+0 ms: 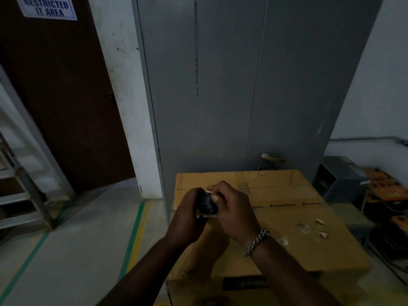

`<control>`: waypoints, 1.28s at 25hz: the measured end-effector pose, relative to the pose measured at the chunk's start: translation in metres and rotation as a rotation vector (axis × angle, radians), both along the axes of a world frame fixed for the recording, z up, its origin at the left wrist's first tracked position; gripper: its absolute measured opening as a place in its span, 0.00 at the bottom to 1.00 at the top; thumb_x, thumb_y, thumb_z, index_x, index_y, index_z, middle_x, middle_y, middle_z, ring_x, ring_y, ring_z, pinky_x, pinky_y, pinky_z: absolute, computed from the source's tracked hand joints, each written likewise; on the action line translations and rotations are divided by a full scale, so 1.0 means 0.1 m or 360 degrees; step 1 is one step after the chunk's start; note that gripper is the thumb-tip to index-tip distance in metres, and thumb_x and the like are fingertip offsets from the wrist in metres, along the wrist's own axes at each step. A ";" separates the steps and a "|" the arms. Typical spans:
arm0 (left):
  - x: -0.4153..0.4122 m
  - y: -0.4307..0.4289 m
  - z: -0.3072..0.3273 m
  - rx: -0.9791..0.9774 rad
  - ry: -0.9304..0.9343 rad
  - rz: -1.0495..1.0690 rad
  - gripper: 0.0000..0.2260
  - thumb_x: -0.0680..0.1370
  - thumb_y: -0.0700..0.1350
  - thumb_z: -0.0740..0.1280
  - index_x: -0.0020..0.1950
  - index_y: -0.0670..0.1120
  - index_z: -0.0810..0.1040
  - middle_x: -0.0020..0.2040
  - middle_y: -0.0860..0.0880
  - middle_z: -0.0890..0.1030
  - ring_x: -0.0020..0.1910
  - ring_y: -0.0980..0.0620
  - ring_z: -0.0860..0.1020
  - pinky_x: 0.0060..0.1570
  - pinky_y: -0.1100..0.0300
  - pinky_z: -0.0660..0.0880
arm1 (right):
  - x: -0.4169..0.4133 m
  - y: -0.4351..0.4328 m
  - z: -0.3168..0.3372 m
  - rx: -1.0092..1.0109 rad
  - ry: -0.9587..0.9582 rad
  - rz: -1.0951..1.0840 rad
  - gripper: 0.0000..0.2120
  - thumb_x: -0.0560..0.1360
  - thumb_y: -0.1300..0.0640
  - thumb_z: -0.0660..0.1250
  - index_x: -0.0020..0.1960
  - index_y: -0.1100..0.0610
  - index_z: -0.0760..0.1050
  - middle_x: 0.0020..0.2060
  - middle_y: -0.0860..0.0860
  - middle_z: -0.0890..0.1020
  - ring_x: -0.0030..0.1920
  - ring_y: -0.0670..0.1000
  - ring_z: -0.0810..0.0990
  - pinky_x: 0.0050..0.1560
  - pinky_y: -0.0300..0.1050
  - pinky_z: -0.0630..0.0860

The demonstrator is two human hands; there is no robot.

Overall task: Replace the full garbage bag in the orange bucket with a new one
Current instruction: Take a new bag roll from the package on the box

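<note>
**A:** Where is the bag?

**B:** A rolled black bag [206, 203] sits between both hands, held above the near-left part of a cardboard box [287, 219]. The left hand [189, 209] curls its fingers round it. The right hand [235, 208] pinches its top end with thumb and fingertips. A braided band [257, 241] circles the right wrist.

**A:** What's around?

**B:** A tall grey cabinet [220, 85] stands just behind the box, with its handle [272, 159] showing above the box's far edge. To the left are a brown door [66, 96] with a sign [47, 6], metal steps [19, 195], and green and yellow floor lines [133, 235]. On the right are a dark crate [337, 180] and orange items [384, 188].

**A:** Anything unclear?

**B:** The hands cover most of the bag, and a pale strip on it is unreadable. The clutter on the right is dim and blurred.
</note>
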State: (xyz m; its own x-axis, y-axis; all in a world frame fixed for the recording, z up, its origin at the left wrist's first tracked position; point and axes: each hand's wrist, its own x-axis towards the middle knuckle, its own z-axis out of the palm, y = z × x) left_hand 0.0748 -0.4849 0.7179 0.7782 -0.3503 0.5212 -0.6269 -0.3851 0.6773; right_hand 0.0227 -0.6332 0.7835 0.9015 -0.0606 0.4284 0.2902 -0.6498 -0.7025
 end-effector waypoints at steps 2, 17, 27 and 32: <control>0.00 -0.02 -0.02 0.0005 -0.0001 0.0010 0.21 0.75 0.41 0.73 0.65 0.47 0.70 0.56 0.54 0.76 0.52 0.60 0.77 0.46 0.67 0.74 | -0.02 0.01 0.00 -0.0038 0.0028 0.0042 0.06 0.81 0.61 0.64 0.48 0.50 0.73 0.48 0.46 0.83 0.48 0.40 0.80 0.44 0.34 0.79; -0.12 0.12 -0.45 0.0621 -0.0259 -0.0092 0.27 0.79 0.57 0.66 0.72 0.44 0.68 0.70 0.48 0.69 0.63 0.53 0.72 0.57 0.61 0.76 | -0.08 0.03 0.14 0.0178 -0.0372 0.0129 0.05 0.80 0.63 0.65 0.50 0.55 0.78 0.56 0.43 0.83 0.61 0.37 0.78 0.57 0.35 0.78; -0.19 0.27 0.02 0.0102 0.0247 0.0368 0.05 0.81 0.49 0.65 0.52 0.57 0.80 0.49 0.63 0.81 0.50 0.66 0.78 0.47 0.63 0.76 | -0.06 0.06 -0.09 -0.0020 -0.0405 0.0152 0.06 0.80 0.62 0.64 0.55 0.55 0.77 0.61 0.48 0.81 0.66 0.43 0.77 0.63 0.38 0.77; -0.29 0.21 0.52 -0.0965 0.1300 0.0098 0.22 0.82 0.61 0.57 0.55 0.47 0.83 0.46 0.43 0.86 0.45 0.44 0.83 0.47 0.49 0.77 | -0.05 0.11 -0.15 -0.0131 -0.0402 0.0148 0.11 0.80 0.64 0.64 0.61 0.56 0.78 0.66 0.49 0.79 0.72 0.45 0.73 0.68 0.40 0.74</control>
State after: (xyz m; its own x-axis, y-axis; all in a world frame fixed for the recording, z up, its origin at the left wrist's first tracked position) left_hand 0.0457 -0.4644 0.7704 0.9833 -0.1515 -0.1011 0.1239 0.1491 0.9810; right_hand 0.0181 -0.6223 0.7686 0.7656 0.0620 0.6403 0.5106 -0.6641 -0.5462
